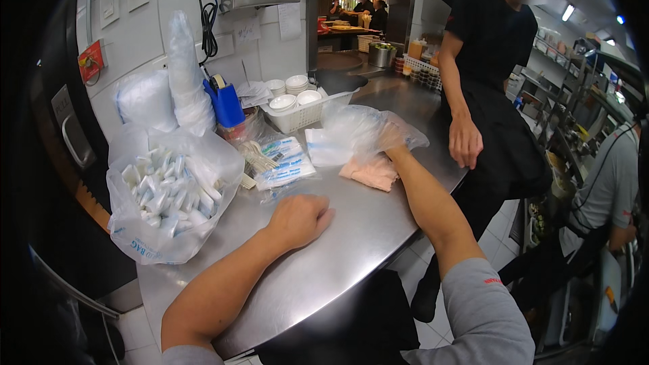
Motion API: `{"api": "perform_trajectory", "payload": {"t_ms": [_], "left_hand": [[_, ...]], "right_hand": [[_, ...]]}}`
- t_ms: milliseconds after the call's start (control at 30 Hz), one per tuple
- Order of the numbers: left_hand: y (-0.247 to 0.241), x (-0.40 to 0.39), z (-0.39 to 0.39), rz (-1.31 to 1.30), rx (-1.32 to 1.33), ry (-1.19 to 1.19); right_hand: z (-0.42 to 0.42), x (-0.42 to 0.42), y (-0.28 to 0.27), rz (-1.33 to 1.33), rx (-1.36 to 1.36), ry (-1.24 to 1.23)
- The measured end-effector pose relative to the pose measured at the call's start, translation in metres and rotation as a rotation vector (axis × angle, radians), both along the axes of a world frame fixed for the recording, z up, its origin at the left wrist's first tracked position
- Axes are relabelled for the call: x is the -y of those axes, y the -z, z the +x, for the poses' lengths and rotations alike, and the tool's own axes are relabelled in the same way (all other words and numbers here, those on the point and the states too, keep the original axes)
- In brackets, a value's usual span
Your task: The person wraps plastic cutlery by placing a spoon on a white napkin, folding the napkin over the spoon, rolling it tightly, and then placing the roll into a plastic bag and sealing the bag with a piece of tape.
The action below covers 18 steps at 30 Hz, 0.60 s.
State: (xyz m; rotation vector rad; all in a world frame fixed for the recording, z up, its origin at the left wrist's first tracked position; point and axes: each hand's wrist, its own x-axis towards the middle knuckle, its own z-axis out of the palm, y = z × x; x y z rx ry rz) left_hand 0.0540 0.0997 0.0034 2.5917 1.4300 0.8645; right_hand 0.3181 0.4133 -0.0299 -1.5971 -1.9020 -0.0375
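My left hand (303, 217) rests on the stainless-steel table (314, 274), its fingers curled, nothing visible in it. My right hand (393, 134) is partly inside a clear plastic bag (350, 126), seen through the film; its fingers are blurred by the plastic, so its grip cannot be told. Under that wrist lies a folded peach cloth (371, 171). Left of it are a white packet (327, 148), a plastic pack with blue print (286, 165) and a bundle of rubber bands (259, 156). A large plastic bag (121, 208) at the left holds many small wrapped packets (172, 187).
Behind stand a white basket (299, 117) with small bowls, a blue tape dispenser (225, 104) and a tall sleeve of plastic cups (185, 71). A co-worker in black (487, 71) is by the table's right end. Another person in grey (606, 177) is farther right.
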Motion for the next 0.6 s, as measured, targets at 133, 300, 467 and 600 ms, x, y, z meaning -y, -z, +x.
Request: {"api": "perform_trajectory", "payload": {"t_ms": [133,300,467,600], "left_hand": [[0.000,-0.001,0.000,0.020,0.001,0.011],[-0.001,-0.001,0.001,-0.031,0.001,0.004],[0.001,0.004,-0.004,-0.046,-0.016,-0.021],[-0.002,0.002,0.005,-0.016,-0.005,-0.003]], "right_hand": [[0.002,-0.001,0.001,0.001,-0.011,-0.005],[0.002,-0.003,0.002,0.003,-0.010,-0.005],[-0.003,-0.005,0.005,0.014,-0.003,-0.023],[0.020,-0.003,0.001,0.018,-0.004,-0.003]]}}
